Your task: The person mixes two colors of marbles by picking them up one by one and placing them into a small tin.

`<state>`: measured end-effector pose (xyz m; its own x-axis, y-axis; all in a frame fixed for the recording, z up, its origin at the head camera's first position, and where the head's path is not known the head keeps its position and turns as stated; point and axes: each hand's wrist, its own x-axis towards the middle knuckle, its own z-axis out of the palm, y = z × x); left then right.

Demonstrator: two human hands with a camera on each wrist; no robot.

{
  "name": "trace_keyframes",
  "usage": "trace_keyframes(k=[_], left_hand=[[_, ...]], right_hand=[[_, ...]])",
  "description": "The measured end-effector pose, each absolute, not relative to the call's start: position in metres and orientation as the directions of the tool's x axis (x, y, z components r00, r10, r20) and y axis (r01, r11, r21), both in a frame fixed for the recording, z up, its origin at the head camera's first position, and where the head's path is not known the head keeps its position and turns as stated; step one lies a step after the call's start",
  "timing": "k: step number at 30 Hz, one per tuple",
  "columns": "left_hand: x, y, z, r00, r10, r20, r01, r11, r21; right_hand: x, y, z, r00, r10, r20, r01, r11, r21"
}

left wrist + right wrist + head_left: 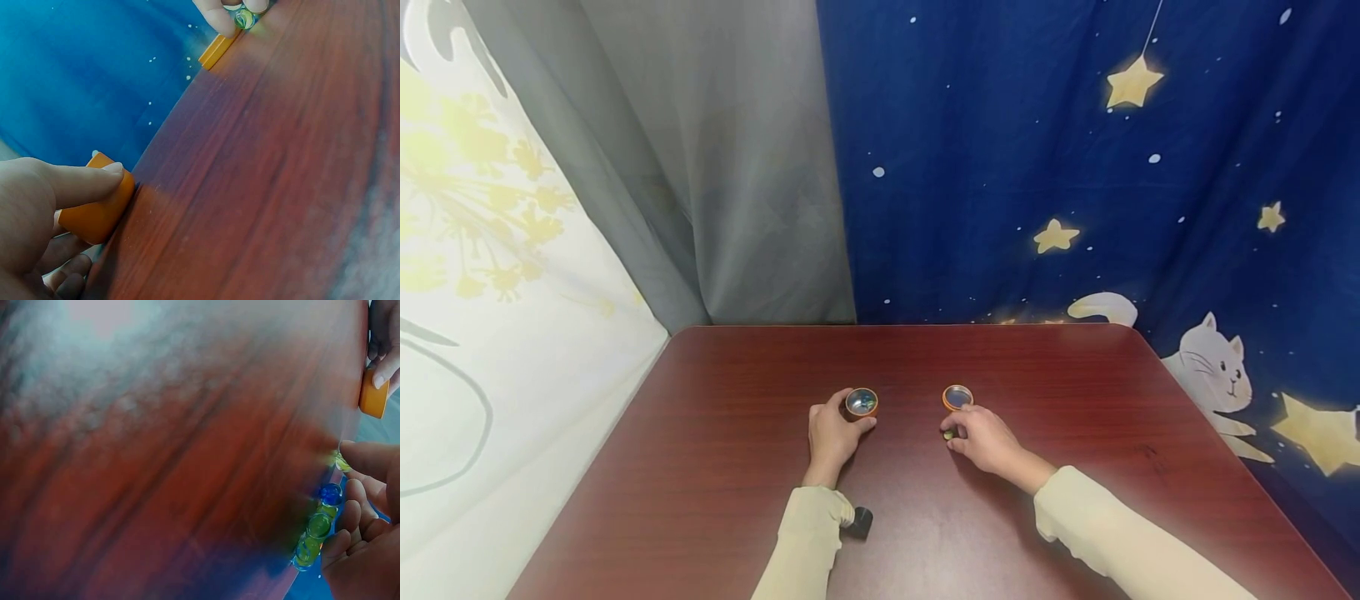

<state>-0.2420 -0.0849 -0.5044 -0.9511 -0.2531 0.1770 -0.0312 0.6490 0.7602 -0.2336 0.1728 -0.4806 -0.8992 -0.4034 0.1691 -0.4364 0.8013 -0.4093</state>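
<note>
My left hand (pixel 835 433) grips a small round orange tin (pixel 861 402) standing on the table, thumb along its near side. Glassy contents show inside the tin in the head view. My right hand (pixel 988 437) pinches a green-yellow glass marble (pixel 341 462) between thumb and forefinger, low over the tabletop. Beside its other, curled fingers, several more glass marbles, one of them blue (pixel 330 494), lie in a row in the right wrist view. Just beyond the right hand lies a shallow orange lid (pixel 957 397), inner side up, close to the fingers.
The dark red wooden table (pixel 925 517) has rounded far corners. A grey curtain (pixel 760 167) and a blue star-patterned curtain (pixel 962 167) hang behind it. A black object (pixel 860 523) sits at the left wrist, by the sleeve cuff.
</note>
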Motion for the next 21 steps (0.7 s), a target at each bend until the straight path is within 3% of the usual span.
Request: trace_keyframes(k=[21], left_hand=[[-0.2347, -0.0818, -0.5015, -0.947, -0.262, 0.184, -0.031, 0.647, 0.762]], right_hand=[[-0.2304, 0.1752, -0.4802, -0.892, -0.392, 0.225, -0.452, 0.778, -0.436]])
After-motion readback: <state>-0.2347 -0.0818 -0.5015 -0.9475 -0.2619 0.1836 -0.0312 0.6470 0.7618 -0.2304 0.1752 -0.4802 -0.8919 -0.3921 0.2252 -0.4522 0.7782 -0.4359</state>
